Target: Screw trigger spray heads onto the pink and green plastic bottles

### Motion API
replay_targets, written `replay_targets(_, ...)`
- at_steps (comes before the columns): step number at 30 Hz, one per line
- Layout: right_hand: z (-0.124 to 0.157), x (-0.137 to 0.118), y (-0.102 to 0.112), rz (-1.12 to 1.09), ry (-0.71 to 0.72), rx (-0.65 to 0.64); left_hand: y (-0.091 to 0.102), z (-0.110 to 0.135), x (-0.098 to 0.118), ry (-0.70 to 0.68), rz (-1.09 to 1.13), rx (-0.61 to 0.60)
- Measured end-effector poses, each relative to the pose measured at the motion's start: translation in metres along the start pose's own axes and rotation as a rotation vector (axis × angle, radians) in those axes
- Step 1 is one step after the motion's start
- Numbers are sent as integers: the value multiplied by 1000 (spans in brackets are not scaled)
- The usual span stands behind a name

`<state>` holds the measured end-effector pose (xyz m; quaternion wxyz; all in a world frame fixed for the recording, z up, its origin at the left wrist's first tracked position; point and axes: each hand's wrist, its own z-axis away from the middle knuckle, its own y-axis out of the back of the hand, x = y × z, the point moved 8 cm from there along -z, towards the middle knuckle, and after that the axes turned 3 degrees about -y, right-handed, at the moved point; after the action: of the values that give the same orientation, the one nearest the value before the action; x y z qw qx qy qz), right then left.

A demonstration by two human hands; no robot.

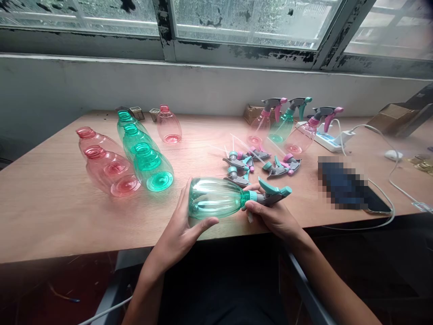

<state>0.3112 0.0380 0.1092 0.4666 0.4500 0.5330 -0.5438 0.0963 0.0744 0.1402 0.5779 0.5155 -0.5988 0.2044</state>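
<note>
A green see-through spray bottle lies sideways in the air over the table's front edge, its trigger sprayer head pointing right. My left hand cups the bottle's base, thumb along the underside. At the neck, my right hand has its fingers closed around the teal collar and grey sprayer head; part of the grip is hidden behind the head. Just beyond lie several loose trigger sprayer heads in grey, teal and pink, some with thin clear tubes.
Green bottles and pink bottles without heads stand at left, another pink bottle farther back. Three bottles with heads, one a green spray bottle, stand at back right. A phone, white cable and power strip lie right.
</note>
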Motion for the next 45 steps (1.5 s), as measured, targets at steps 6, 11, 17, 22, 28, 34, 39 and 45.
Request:
replay_targets(6,1,-1,-1,0,5,-1,0,0,-5,15,-15,-1)
replay_targets(11,0,3,2,-47,5,21,-1,2,-7,3,-43,-9)
replay_targets(17,-2,-1,3,6,37,35,-1,3,-9,-35,-16,14)
replay_targets(22,-1,-4,3,22,47,41,-4,5,-7,-5,19,-17)
replay_targets(28,0,2,2,13,-18,18,-2,4,-9,38,-21,-10)
replay_targets(34,1,2,3,112,-5,16,2,0,-8,60,56,48)
replay_targets(39,3,0,1,180,-14,39,6,0,-8,79,105,106)
replay_targets(45,3,4,3,83,-29,55,3,1,-6,44,57,64)
